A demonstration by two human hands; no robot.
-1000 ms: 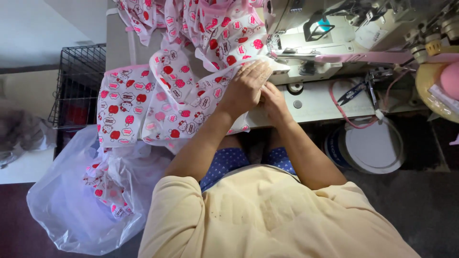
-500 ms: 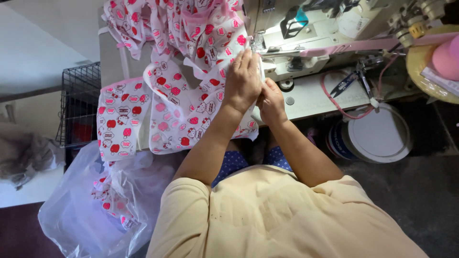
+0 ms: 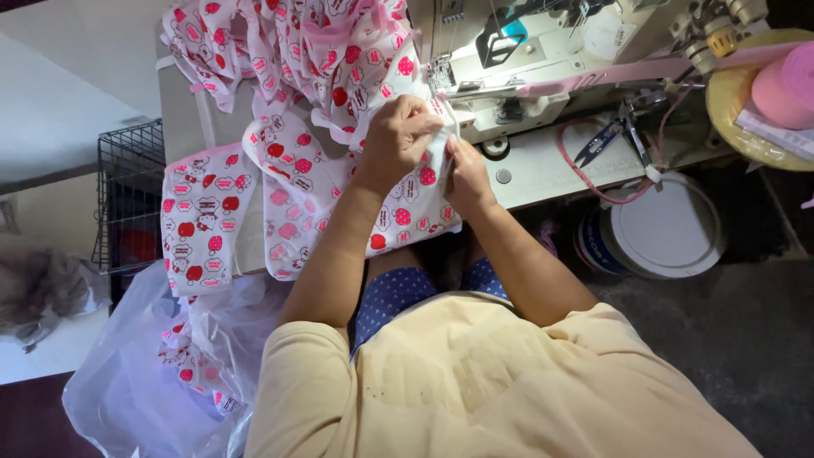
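Printed fabric pinched by both hands beside the white sewing machine.

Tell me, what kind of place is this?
Probably a small garment sewing workshop. An industrial sewing machine stands on the table, both hands feed red-and-pink printed fabric at it, and a pink thread cone sits beside.

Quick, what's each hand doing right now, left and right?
Left hand: closed, fingers curled on the printed fabric beside the sewing machine.
Right hand: closed, pinching the same fabric's edge.
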